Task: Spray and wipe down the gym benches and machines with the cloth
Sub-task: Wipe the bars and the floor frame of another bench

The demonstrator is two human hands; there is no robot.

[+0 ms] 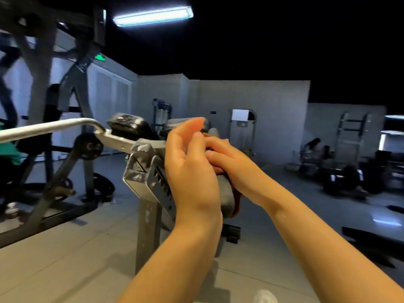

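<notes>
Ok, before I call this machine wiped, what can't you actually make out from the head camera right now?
- Cloth: mostly hidden between the left hand and right hand; only a grey and reddish edge shows.
- Far pad: covered by the left fingers.
- Whitish object: cut off by the bottom edge, blurred; unidentifiable.
- Background figures: dark, too small.

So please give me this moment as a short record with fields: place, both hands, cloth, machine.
place: gym room, grey floor, ceiling lamp on
left hand: raised beside the cloth, fingers loosely bent, grip not clear
right hand: grips the cloth
cloth: grey with a reddish part, bunched between the hands
machine: grey metal frame, two black pads, silver bar to the left
</notes>
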